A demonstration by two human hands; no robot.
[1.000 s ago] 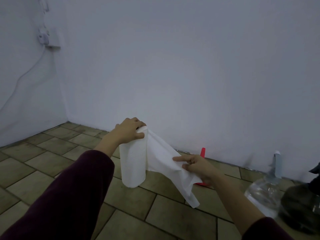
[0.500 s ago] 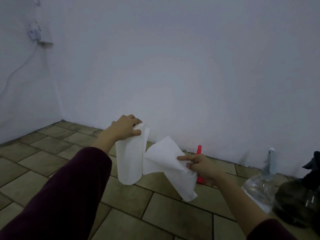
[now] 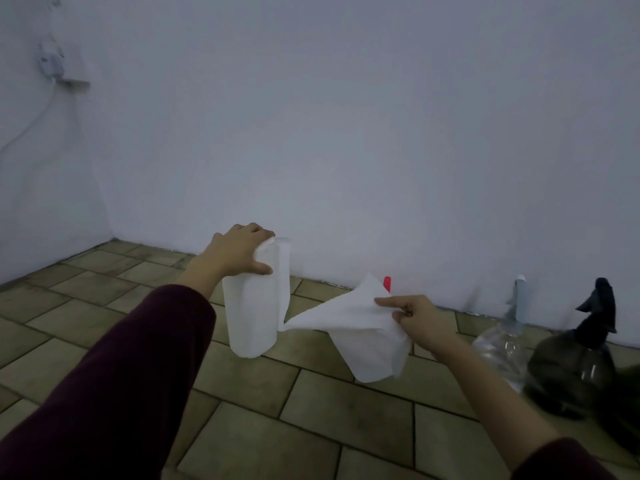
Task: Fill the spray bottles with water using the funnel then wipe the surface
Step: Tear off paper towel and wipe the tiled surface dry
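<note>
A pale wall (image 3: 346, 116) fills the upper frame, and a tiled surface (image 3: 242, 393) spreads across the lower half. The paper towel roll (image 3: 254, 306) stands upright at centre, resting on or just above the tiles, with the left hand (image 3: 239, 252) gripping its top, fingers curled over the upper edge. A half second ago the pulled sheet (image 3: 360, 327) hung close beside the roll; now it is drawn well out to the right, joined to the roll only at a narrow corner low on its side. That suggests the tear is nearly done and the wiping step is about to begin. The right hand (image 3: 414, 318), right of centre, pinches the sheet's far edge, index finger extended along the top, the other fingers curled on the paper. At lower right stand a clear spray bottle (image 3: 502, 344), with water in it, and a dark spray bottle (image 3: 575, 368), both capped. A red object (image 3: 387, 283), perhaps the funnel, peeks from behind the sheet.
</note>
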